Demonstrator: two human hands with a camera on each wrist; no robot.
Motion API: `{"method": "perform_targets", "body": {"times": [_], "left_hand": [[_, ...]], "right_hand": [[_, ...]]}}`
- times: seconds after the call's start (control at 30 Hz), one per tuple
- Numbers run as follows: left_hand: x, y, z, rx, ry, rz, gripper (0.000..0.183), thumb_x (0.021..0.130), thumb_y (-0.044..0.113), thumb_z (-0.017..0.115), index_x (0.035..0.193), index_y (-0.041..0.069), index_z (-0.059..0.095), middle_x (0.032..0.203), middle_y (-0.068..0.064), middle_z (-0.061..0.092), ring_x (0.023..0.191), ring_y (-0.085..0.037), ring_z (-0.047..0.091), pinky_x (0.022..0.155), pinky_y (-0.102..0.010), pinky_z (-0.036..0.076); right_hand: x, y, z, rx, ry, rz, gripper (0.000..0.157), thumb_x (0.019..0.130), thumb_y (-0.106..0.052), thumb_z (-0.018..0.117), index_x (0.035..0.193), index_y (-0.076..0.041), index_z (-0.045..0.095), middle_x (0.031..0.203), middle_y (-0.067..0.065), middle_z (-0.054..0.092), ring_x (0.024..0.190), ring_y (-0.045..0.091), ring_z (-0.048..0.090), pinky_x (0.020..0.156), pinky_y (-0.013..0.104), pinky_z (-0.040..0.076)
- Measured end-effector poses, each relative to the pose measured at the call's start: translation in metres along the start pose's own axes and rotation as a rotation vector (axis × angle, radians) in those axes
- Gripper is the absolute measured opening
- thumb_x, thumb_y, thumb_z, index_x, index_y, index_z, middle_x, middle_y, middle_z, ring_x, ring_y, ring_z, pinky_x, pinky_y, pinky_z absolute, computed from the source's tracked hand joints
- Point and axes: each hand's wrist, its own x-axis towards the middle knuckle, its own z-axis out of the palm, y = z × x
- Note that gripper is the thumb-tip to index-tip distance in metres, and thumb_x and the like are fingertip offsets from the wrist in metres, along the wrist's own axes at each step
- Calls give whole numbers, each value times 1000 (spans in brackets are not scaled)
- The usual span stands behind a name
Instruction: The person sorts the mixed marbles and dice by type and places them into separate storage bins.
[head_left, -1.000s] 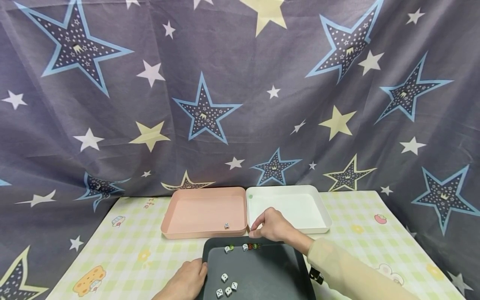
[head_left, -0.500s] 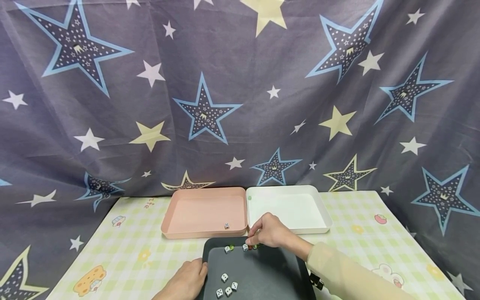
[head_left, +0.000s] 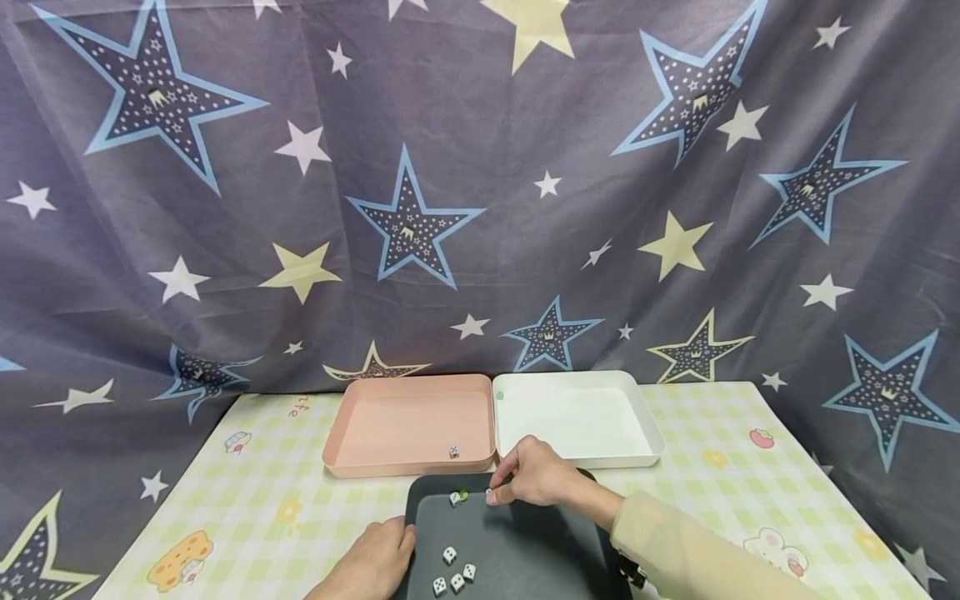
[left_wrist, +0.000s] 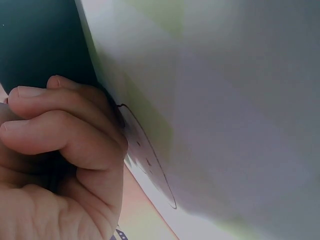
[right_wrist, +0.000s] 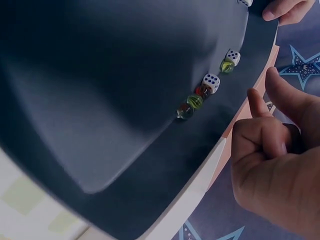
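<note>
My left hand holds the left rim of a dark grey tray, its fingers curled in the left wrist view. My right hand hovers over the tray's far edge, thumb and forefinger pointing at a white die. In the right wrist view nothing shows between those fingers. Touching that die in a row are a red marble, a green marble and a clear marble. Farther left, another die sits beside a yellow-green marble. Several white dice lie nearer me.
Behind the grey tray stand a pink tray with one die and a white tray with a green marble. A checked cloth covers the table, and a starry curtain hangs behind.
My right hand has come down and toward me from the front edge of the white tray to the row on the grey tray. The left hand has stayed in place.
</note>
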Motion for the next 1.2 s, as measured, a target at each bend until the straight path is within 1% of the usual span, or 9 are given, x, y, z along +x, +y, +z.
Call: {"method": "perform_targets", "body": {"times": [0.33,0.57,0.73,0.87,0.93,0.97,1.0,1.1,1.2], "left_hand": [[-2,4,0,15,-2,-28,40,112,25,40,84,11,65,66,0,58,63,-14,59,60,-38,49],[-6,15,-3,28,-2,-53,39,112,24,41,85,11,66,67,0,58,64,-14,59,61,-39,50],[-6,14,-2,36,-5,-60,39,112,24,40,87,9,67,69,0,60,66,-14,61,63,-40,51],[-6,12,-1,35,-5,-50,38,112,23,41,87,11,67,68,2,59,65,-11,59,63,-39,51],[-12,25,-6,27,4,-52,36,111,20,42,88,8,67,69,0,59,66,-14,60,63,-41,52],[-12,25,-7,23,4,-51,37,112,21,42,87,8,66,69,0,59,66,-14,60,63,-42,52],[-17,34,-11,18,8,-53,36,111,20,42,87,7,66,68,-2,59,66,-15,60,64,-42,52],[-26,53,-20,12,17,-65,34,110,17,44,87,4,66,69,-3,59,66,-17,60,64,-44,52],[-29,58,-22,24,21,-61,36,111,17,43,86,4,65,68,-3,58,65,-16,59,63,-42,52]], "right_hand": [[-5,0,10,32,-58,-26,12,78,-9,94,79,-11,82,74,-7,72,70,8,61,62,28,51],[-7,-1,17,30,-105,-61,13,78,-10,94,77,-13,82,72,-10,73,74,7,59,70,29,51],[-6,3,22,22,-136,-66,12,80,-12,93,78,-16,82,57,-8,66,56,7,48,53,26,41],[-9,-1,25,49,-151,-30,13,77,-9,94,78,-13,82,65,-6,70,55,7,51,52,25,41],[-10,-2,27,41,-147,-26,13,76,-9,94,78,-13,82,72,-7,72,60,7,54,55,25,43],[-11,-2,28,40,-147,-27,13,76,-8,94,79,-12,82,76,-8,73,61,8,54,56,25,43],[-11,-3,28,38,-151,-29,13,76,-9,94,79,-12,82,77,-8,73,62,8,54,56,25,43],[-10,-3,29,27,-177,-35,13,77,-10,94,79,-13,82,75,-10,72,59,7,51,54,23,41],[-10,-4,31,25,-196,-41,13,76,-10,94,77,-14,82,69,-10,70,55,6,48,52,23,38]]}}
